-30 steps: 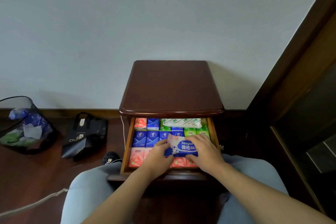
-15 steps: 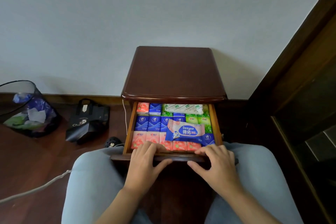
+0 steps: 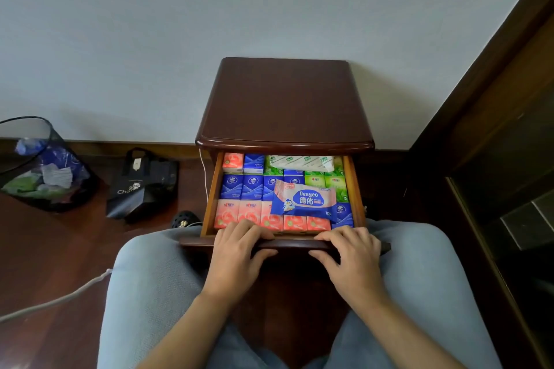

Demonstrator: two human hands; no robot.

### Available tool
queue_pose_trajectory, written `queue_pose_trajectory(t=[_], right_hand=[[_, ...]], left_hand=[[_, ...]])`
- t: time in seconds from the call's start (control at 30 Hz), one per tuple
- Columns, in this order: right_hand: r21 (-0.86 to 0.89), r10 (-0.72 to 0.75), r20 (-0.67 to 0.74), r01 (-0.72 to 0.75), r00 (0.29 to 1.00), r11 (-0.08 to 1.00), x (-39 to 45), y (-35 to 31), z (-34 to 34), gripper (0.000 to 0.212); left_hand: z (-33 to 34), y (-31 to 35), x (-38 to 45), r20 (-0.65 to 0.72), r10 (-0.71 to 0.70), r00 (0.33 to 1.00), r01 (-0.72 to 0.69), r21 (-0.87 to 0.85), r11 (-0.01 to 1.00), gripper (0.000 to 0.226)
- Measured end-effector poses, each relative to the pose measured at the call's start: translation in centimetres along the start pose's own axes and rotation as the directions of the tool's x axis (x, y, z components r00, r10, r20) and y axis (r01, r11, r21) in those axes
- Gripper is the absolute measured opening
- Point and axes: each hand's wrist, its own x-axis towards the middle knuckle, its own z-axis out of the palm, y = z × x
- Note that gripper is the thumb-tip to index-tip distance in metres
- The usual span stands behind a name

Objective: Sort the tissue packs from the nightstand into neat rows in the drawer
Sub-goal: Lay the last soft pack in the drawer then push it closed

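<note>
While both hands sit on the drawer's front edge, the sorting looks all but finished.

Landmark: dark reddish-brown wooden nightstand (image 3: 284,105) against the pale wall, its top bare, its wooden drawer (image 3: 209,198) pulled out toward the knees.

Tissue packs: small soft-wrapped pocket packs in the drawer, a pink front row (image 3: 248,216), a blue middle row (image 3: 242,187), green ones (image 3: 326,184) at the drawer's right, more at the back under the nightstand's lip.

Odd one out: blue-and-pink Deeyeo wipes pouch (image 3: 302,201), lying askew on top of the rows, right of the drawer's centre.

Handling: my read is light, squashy, slick film wrap; pinch the pouch by its short ends or long edges, gently, so the rows beneath don't shift.

Left hand (image 3: 236,255): fingers draped over the drawer's front rail, thumb under it, gripping the rail, no pack held.

Right hand (image 3: 350,257): mirrored on the rail's right part, fingers over the top, thumb beneath.

Pose: forearms converge from the lap, wrists low, knuckles up.

Judgement: poised to slide the drawer; which way, cannot tell.
</note>
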Motion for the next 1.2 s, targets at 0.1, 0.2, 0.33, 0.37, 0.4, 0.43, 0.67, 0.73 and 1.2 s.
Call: queue_pose_trajectory(t=[0.1,0.2,0.33,0.37,0.4,0.43,0.67,0.73,1.2], right_hand=[[-0.015,0.023,-0.052,-0.024,0.998,1.0,0.6,-0.2,0.3,0.036],[-0.083,0.1,-0.159,-0.115,0.982,0.99,1.4,-0.7,0.4,0.039],[-0.092,0.101,-0.181,-0.119,0.978,0.989,3.0,-1.1,0.6,0.024],[-0.059,0.102,-0.173,-0.114,0.98,0.992,3.4,-1.1,0.7,0.022],[-0.028,0.105,-0.164,-0.111,0.981,0.993,3.8,-1.1,0.8,0.021],[-0.007,0.108,-0.153,-0.11,0.982,0.994,4.1,-1.1,0.9,0.02],[0.132,0.102,0.008,-0.102,0.995,0.986,5.1,-0.9,2.1,0.055],[0.081,0.103,0.042,-0.106,0.994,0.991,5.8,-1.0,2.2,0.063],[-0.019,0.108,0.169,-0.107,0.98,0.994,11.8,0.0,3.7,0.074]], left_hand=[[0.2,0.1,0.7,-0.014,-0.009,1.0,0.009,0.007,1.0,0.024],[0.5,0.8,1.9,-0.049,0.0,0.999,0.003,0.07,0.998,0.023],[1.1,1.4,3.7,-0.111,0.019,0.994,0.01,0.254,0.967,0.019],[1.2,1.4,4.1,-0.109,0.007,0.994,0.024,0.274,0.961,0.021],[1.3,1.3,4.4,-0.1,-0.009,0.995,0.038,0.29,0.956,0.024],[1.4,1.2,4.7,-0.087,-0.023,0.996,0.049,0.305,0.951,0.027],[2.1,0.2,6.3,0.04,-0.099,0.994,0.08,0.329,0.941,0.059],[2.1,0.1,6.8,0.099,-0.128,0.987,0.089,0.327,0.941,0.067],[3.9,-2.6,11.4,0.237,-0.165,0.957,0.104,0.252,0.962,0.095]])
